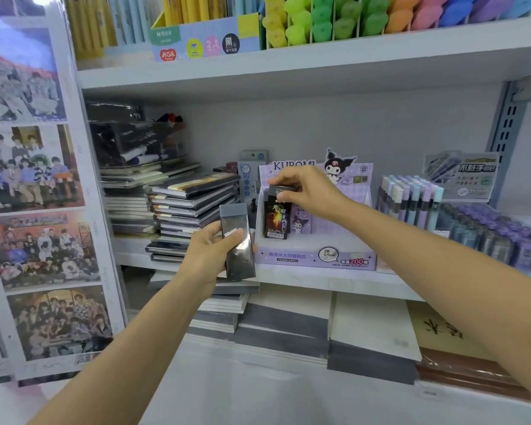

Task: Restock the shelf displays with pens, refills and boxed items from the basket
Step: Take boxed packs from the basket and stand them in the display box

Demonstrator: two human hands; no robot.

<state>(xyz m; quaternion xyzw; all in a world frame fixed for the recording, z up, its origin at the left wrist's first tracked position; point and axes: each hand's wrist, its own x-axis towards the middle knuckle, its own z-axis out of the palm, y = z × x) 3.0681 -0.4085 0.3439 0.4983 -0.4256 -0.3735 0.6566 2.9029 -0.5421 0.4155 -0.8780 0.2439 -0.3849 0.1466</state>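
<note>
Room inside display box's (314, 256) right half; notebooks (193, 204) and pens (408, 204) flank it.

Bright, cool, even light falls from above. A white hot spot burns out the plastic over the posters (34, 167) at 11 o'clock, and a milky haze washes down that whole side. The upper shelf (288, 69) throws a soft shadow over the back wall beneath it, deepest at 10 o'clock behind the notebooks (190, 204). The wrap on the box (238, 240) at centre carries a pale sheen. Print on the pack (277, 220) and the display (316, 259) is fairly sharp; the pens (497, 237) at 3 o'clock and the posters are smeared. The wide lens bows the shelf edge and tilts the upright (506, 124) at 2 o'clock
</note>
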